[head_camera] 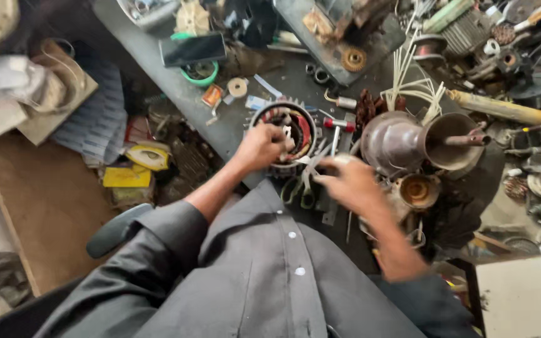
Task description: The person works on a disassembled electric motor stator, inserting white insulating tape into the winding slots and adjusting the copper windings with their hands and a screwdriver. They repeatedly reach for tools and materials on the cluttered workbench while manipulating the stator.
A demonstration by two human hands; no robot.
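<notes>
Nearest: right hand, motion-blurred, fingers curled above green-handled scissors on the grey workbench; whether it grips anything cannot be told. Next: left hand, fingers closed on the near rim of a round motor stator with red and copper windings, standing on the bench just beyond the scissors. Beyond: red-handled tool beside the stator, metal motor housing to its right, green tape roll and dark phone farther back.

Even soft daylight; right hand motion-blurred; edges distorted.
</notes>
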